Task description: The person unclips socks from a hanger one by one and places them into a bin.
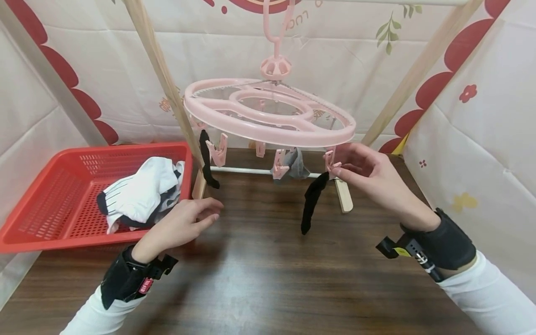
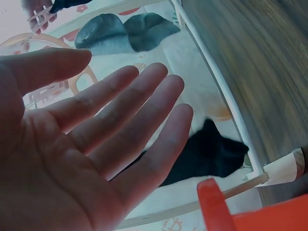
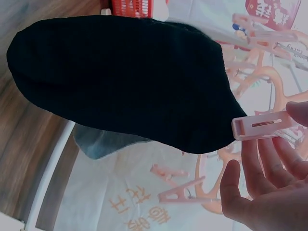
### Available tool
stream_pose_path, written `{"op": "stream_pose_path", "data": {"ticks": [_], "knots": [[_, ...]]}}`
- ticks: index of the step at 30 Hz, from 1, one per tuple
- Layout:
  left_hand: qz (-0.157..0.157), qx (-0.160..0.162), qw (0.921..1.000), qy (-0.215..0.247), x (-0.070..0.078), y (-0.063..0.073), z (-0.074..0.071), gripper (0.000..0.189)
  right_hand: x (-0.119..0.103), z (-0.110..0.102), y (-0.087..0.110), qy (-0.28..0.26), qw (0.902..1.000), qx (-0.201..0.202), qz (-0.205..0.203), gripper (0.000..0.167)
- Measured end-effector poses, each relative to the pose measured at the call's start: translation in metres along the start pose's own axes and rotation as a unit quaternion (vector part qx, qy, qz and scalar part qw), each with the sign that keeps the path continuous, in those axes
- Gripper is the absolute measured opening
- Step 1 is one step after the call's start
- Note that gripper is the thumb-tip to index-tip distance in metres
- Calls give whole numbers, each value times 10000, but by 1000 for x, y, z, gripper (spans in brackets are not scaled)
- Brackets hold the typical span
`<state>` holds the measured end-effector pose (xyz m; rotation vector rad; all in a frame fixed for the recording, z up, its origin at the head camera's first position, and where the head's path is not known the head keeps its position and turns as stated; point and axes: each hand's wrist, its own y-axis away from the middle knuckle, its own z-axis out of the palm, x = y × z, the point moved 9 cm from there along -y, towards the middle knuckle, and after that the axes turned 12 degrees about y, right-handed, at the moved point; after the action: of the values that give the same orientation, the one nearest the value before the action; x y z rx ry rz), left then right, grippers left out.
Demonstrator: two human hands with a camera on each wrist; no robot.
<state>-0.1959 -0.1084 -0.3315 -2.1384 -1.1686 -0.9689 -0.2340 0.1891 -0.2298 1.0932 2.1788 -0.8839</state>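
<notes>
A round pink hanger [image 1: 268,135] with dangling clothespins hangs in the middle of the head view. My right hand [image 1: 372,179] pinches a pink clothespin [image 3: 262,125] at the hanger's right side, thumb on one face and fingers on the other. From that clothespin hangs a black sock [image 3: 120,82], caught at its opening edge. My left hand [image 1: 182,223] holds nothing; its fingers are extended with the palm showing in the left wrist view. Another black sock [image 1: 207,160] hangs at the hanger's left, and a grey sock [image 1: 298,165] hangs toward the back.
A red basket [image 1: 83,239] stands at the left, with white and dark socks [image 1: 140,193] piled inside. Wooden poles [image 1: 161,70] and a white crossbar [image 1: 244,170] frame the hanger. Printed cloth walls [image 1: 473,153] surround the brown wooden tabletop [image 1: 268,279].
</notes>
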Motion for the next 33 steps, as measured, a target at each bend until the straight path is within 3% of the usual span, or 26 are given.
{"op": "stream_pose_path", "data": {"ticks": [5, 9, 16, 25, 33], "knots": [[79, 20, 10000, 11, 3, -1, -1, 23, -4, 6, -1, 121, 9999, -50, 112, 36], [207, -11, 9998, 31, 5, -4, 3, 25, -9, 11, -3, -128, 9998, -135, -13, 35], [430, -159, 9989, 136, 15, -14, 19, 37, -13, 24, -6, -495, 9985, -201, -128, 34], [1027, -240, 9936, 405, 41, -30, 42, 56, -20, 42, -12, -1121, 9931, -165, -303, 30], [1371, -60, 9890, 555, 55, -44, 55, 60, -23, 54, -16, -1334, 9904, -108, -341, 32]]}}
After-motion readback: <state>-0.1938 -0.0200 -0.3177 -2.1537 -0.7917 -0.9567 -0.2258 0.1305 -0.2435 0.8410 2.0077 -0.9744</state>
